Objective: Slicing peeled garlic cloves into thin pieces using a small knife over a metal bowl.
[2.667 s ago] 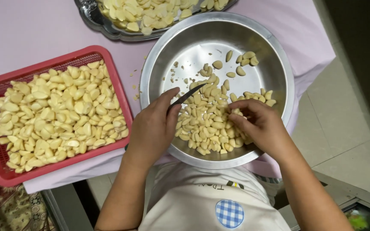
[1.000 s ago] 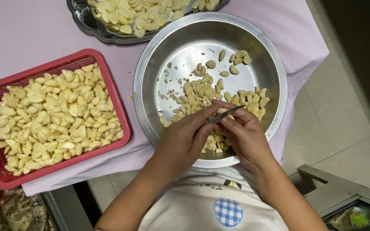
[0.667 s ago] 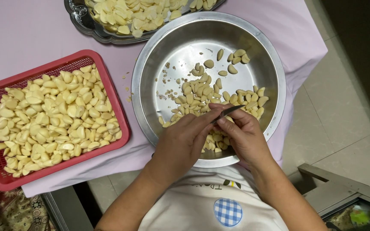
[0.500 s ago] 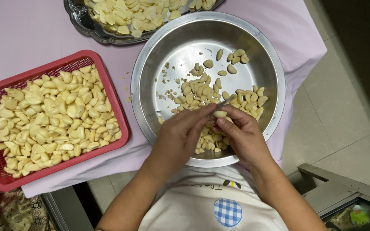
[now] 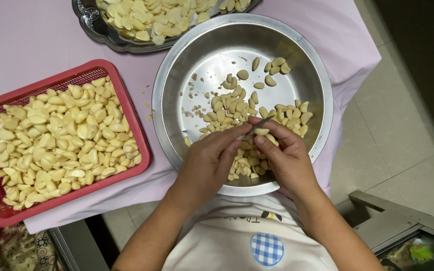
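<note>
Pink-clothed table (image 5: pixel 36 40): left hand (image 5: pixel 209 163) grips knife (image 5: pixel 257 125), right hand (image 5: pixel 285 155) pinches garlic clove (image 5: pixel 261 132) over bowl (image 5: pixel 177 65).

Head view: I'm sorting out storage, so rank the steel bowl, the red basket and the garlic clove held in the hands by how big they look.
1. Steel bowl and red basket: about alike; the basket is cut off at the left edge, so I won't rank them.
2. Garlic clove, pinched between the left hand and the right hand: by far the smallest.
</note>
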